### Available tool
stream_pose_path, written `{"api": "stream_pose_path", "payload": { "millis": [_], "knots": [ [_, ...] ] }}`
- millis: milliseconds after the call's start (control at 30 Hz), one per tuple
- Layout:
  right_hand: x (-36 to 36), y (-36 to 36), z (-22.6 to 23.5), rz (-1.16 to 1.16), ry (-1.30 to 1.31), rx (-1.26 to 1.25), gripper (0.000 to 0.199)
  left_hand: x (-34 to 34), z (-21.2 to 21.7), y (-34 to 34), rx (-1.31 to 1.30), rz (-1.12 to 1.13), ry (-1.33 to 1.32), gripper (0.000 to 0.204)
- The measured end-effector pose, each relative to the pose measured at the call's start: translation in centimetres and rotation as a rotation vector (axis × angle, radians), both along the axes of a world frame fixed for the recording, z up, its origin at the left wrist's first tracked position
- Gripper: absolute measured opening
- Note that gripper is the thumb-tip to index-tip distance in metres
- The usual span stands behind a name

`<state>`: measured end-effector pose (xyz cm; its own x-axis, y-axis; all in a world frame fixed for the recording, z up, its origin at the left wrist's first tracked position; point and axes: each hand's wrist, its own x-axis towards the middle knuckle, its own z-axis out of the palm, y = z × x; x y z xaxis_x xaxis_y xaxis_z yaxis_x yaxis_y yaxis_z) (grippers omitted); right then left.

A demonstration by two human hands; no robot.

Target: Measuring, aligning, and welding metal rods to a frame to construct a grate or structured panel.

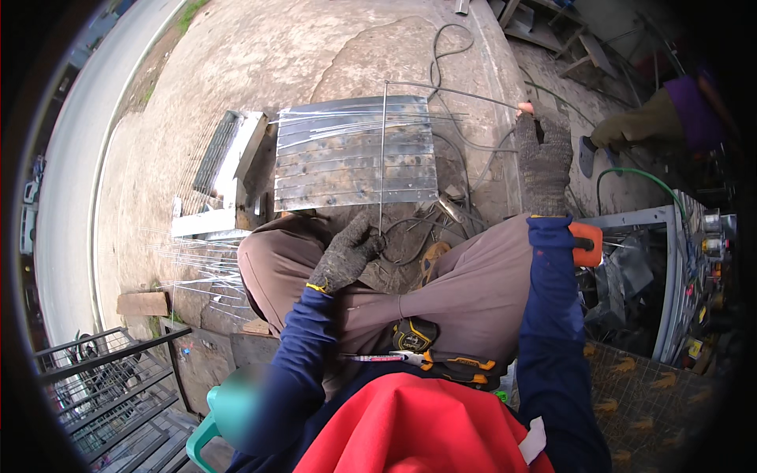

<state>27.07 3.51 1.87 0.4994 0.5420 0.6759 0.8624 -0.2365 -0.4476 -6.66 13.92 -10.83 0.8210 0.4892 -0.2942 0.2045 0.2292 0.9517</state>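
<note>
A thin metal rod [383, 150], bent at a sharp corner, reaches over a ridged grey metal panel [355, 169]. My left hand [348, 254], in a dark knit glove, is closed around the rod's lower end in front of my knees. The rod's other leg runs right from the far corner to my right hand [544, 154], gloved with a bare fingertip showing; its fingers pinch that end. Several thin bright rods [339, 130] lie across the panel's far part. On my lap are a black and yellow tape measure [415, 335], a marker pen [378, 357] and an orange-and-black tool [465, 369].
Left of the panel stand metal profiles [246, 158], with a bundle of thin rods [201, 264] nearer me. A dark cable [451, 25] loops across the concrete. An orange handle [586, 244] and a metal frame [669, 292] are at right. Another person's leg [635, 126] shows far right.
</note>
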Motion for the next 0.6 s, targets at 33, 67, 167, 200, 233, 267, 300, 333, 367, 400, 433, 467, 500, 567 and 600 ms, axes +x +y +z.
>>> {"api": "stream_pose_path", "payload": {
  "millis": [33,67,167,200,233,267,300,333,367,400,433,467,500,567,600],
  "knots": [
    [0.0,-0.1,0.2,-0.04,-0.024,0.045,0.021,0.0,-0.2,0.0,0.043,-0.01,-0.007,0.035],
    [0.0,-0.3,0.3,-0.012,-0.056,0.044,0.021,0.1,-0.3,0.1,0.04,-0.019,0.018,0.035],
    [0.2,-1.0,0.2,-0.13,0.408,0.05,0.026,0.0,-0.8,0.1,-0.013,-0.009,0.008,0.039],
    [0.4,-1.0,0.0,-0.103,0.434,0.065,0.026,0.0,-1.0,0.1,0.001,-0.013,0.008,0.034],
    [0.7,-1.1,-0.2,-0.053,0.446,0.079,0.027,-0.1,-1.0,0.1,0.014,-0.014,0.009,0.028],
    [1.1,-1.2,-0.4,-0.083,0.462,0.075,0.027,-0.1,-1.1,0.1,0.008,-0.022,0.009,0.028],
    [1.5,-1.3,-0.5,-0.047,0.316,0.03,0.026,-0.1,-1.1,0.2,0.026,-0.028,0.016,0.029],
    [1.7,-1.5,-0.7,-0.062,0.208,-0.032,0.025,-0.1,-1.0,0.2,0.045,-0.032,0.025,0.029],
    [1.9,-1.6,-1.0,-0.012,0.176,-0.015,0.025,-0.1,-0.8,0.2,0.038,-0.042,0.008,0.03],
    [2.0,-1.6,-1.2,0.004,0.13,-0.012,0.023,-0.1,-0.6,0.3,0.039,-0.035,0.023,0.03],
    [2.1,-1.7,-1.3,0.024,0.064,0.001,0.022,0.0,-0.4,0.4,0.089,-0.067,0.062,0.031],
    [2.1,-1.7,-1.4,0.016,0.092,-0.004,0.022,0.1,-0.1,0.5,0.154,-0.093,0.116,0.033],
    [2.2,-1.7,-1.5,-0.017,0.071,-0.043,0.02,0.2,0.1,0.6,0.144,-0.104,0.11,0.033],
    [2.3,-1.8,-1.6,-0.052,0.063,-0.078,0.019,0.3,0.6,0.5,0.118,-0.047,0.145,0.038],
    [2.3,-1.9,-1.7,-0.035,0.069,-0.06,0.018,0.3,0.8,0.5,0.109,-0.038,0.177,0.038]
  ]
}}
